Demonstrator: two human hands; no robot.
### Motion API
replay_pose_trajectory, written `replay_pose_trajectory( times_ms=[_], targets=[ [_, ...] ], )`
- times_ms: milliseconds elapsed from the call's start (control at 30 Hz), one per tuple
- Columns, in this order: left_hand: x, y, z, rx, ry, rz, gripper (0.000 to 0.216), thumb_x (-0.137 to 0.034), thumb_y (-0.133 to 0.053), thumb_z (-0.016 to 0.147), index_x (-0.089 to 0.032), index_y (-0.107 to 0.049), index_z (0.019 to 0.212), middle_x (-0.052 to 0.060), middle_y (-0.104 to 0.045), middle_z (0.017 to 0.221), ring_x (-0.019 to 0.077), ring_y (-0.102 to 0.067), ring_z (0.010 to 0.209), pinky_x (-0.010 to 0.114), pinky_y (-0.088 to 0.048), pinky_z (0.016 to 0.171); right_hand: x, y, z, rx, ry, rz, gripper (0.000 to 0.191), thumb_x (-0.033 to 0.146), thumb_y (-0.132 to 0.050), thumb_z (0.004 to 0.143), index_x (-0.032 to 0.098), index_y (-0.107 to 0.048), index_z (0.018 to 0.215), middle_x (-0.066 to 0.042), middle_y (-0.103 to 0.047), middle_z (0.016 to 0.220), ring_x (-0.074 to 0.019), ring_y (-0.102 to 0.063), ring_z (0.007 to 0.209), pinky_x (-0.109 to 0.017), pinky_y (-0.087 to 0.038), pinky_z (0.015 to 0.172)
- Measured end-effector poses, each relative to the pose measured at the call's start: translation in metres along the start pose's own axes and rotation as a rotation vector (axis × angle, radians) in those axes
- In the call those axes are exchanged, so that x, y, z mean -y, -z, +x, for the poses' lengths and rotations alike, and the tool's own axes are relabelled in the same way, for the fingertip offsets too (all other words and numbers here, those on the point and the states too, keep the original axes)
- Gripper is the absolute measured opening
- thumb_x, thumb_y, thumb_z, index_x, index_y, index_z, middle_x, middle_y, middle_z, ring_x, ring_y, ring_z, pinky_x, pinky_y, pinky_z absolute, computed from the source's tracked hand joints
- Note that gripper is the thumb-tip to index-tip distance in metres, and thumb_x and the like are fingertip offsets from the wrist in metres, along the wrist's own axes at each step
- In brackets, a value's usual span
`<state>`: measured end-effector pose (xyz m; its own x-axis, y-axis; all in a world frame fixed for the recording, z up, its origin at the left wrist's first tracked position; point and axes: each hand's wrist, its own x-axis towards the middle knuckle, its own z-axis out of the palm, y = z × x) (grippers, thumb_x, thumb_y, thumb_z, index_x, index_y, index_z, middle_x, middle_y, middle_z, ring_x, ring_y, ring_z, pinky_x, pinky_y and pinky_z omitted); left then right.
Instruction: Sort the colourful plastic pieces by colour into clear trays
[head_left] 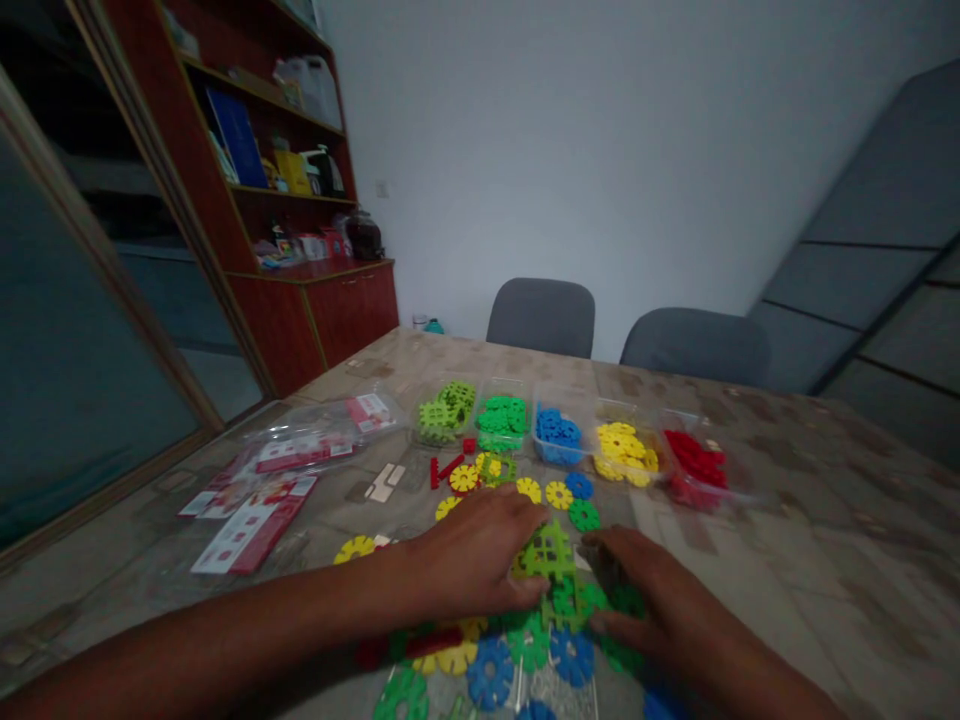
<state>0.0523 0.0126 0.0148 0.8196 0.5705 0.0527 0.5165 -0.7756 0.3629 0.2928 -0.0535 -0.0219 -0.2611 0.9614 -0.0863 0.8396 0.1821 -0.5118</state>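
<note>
Head view, dim and slightly blurred. I look down at a patterned table [787, 560] with both of my bare forearms reaching in from the bottom edge.

My left hand [480, 555] rests palm down, fingers curled against the left side of a green lattice piece [551, 555] that stands just in front of me at the table's middle. My right hand [660, 600] lies opposite, its fingertips touching green pieces at the lattice's right foot. I cannot tell whether either hand is actually pinching or only resting.

Loose gear-shaped pieces [491, 670] in blue, green and yellow lie under and between the hands. More yellow discs [463, 478] sit just beyond.

Further back stands a row of clear trays, sorted by colour: light green tray [446, 410], green tray [502, 415], blue tray [559, 430], yellow tray [622, 450], red tray [697, 465]. Plastic packets [300, 450] lie to the left; two grey chairs [540, 315] stand behind.

My judgement: the hands are steadying the lattice mid-assembly. A further move would need one hand bracing it while slots are lined up squarely.
</note>
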Motion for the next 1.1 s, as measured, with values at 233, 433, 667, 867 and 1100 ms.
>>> replay_pose_trajectory(
  times_ms=[233,433,667,867,1100],
  targets=[
    [-0.011,-0.023,0.012,0.113,-0.052,0.043,0.047,-0.041,-0.068,0.077,-0.014,-0.060,0.115,0.014,-0.066,0.109,0.0312,-0.061,0.102,0.044,-0.050,0.091,-0.021,0.012,0.003,0.024,0.009,0.046,0.027,0.030,-0.061,0.086,0.019,-0.063,0.111,-0.009,-0.068,0.108,-0.0253,-0.062,0.097,-0.039,-0.049,0.089],
    [-0.014,-0.029,0.011,0.137,-0.049,0.050,0.051,-0.039,-0.073,0.074,-0.016,-0.058,0.117,0.014,-0.065,0.112,0.0312,-0.060,0.101,0.042,-0.050,0.089,-0.019,0.005,0.008,-0.002,0.038,0.027,0.017,0.028,-0.058,0.084,0.020,-0.065,0.097,-0.008,-0.070,0.093,-0.0228,-0.062,0.083,-0.035,-0.050,0.076],
    [0.020,0.025,0.013,-0.054,0.027,-0.071,0.050,-0.041,-0.071,0.076,-0.022,-0.057,0.119,0.007,-0.065,0.118,0.0267,-0.060,0.107,0.035,-0.047,0.092,-0.030,0.000,0.009,0.019,0.051,0.066,0.019,0.029,-0.057,0.086,0.019,-0.065,0.100,-0.008,-0.070,0.094,-0.0214,-0.063,0.082,-0.033,-0.050,0.075],
    [0.127,0.097,0.024,-0.343,0.451,0.028,0.051,-0.038,-0.060,0.083,-0.017,-0.050,0.129,0.008,-0.069,0.105,0.0248,-0.066,0.091,0.033,-0.049,0.081,-0.040,-0.005,0.013,-0.003,0.106,0.086,0.025,0.036,-0.056,0.086,0.021,-0.068,0.103,-0.011,-0.070,0.101,-0.0246,-0.064,0.091,-0.036,-0.051,0.082],
    [0.188,0.087,0.039,-0.294,0.584,0.075,0.039,-0.036,-0.062,0.092,-0.015,-0.055,0.124,0.008,-0.066,0.108,0.0218,-0.065,0.091,0.039,-0.053,0.082,-0.032,-0.002,0.014,-0.020,0.079,0.041,0.025,0.029,-0.059,0.083,0.026,-0.069,0.105,-0.010,-0.073,0.105,-0.0274,-0.068,0.091,-0.039,-0.056,0.081]
  ],
)
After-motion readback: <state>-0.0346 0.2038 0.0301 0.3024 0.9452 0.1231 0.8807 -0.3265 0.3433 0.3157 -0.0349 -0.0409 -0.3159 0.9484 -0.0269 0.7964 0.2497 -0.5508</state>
